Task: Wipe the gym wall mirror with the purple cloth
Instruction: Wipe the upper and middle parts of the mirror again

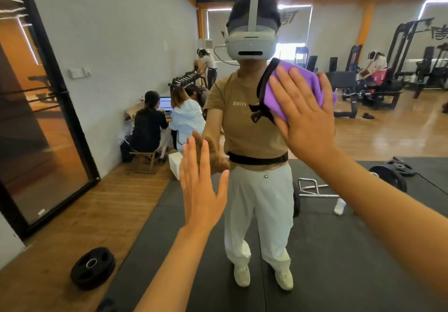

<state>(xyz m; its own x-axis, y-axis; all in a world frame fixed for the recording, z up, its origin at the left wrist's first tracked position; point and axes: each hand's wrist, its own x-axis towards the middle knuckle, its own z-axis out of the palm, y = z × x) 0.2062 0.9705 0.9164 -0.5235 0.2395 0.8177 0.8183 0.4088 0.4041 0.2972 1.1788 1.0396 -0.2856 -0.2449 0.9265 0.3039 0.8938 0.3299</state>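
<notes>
From the head camera, we took the mirror (339, 141) as our landmark; it filled nearly the whole view, and we faced it squarely.

Our right hand (305, 115) lay flat against the glass with fingers straight and spread, pressing the purple cloth (303, 86) onto the mirror at about chest height of our reflection. The cloth was bunched between palm and glass, its folds showing above and beside the fingers. We judged the flat palm was meant to spread pressure over the wad rather than pinch it, so that it would slide without slipping out.

Our left hand (201, 188) was also open, fingers straight, lower on the mirror and to the left of the cloth, its fingertips meeting their own reflection. It held nothing; we took it as a brace.

As for room, the mirror's dark frame (58, 108) stood well to the left of both hands, and glass ran on to the right past the picture's edge. Above and below the cloth the pane looked unobstructed. A weight plate (93, 266) lay on the floor near the mirror's foot, to our left, which we judged worth minding when stepping sideways.
</notes>
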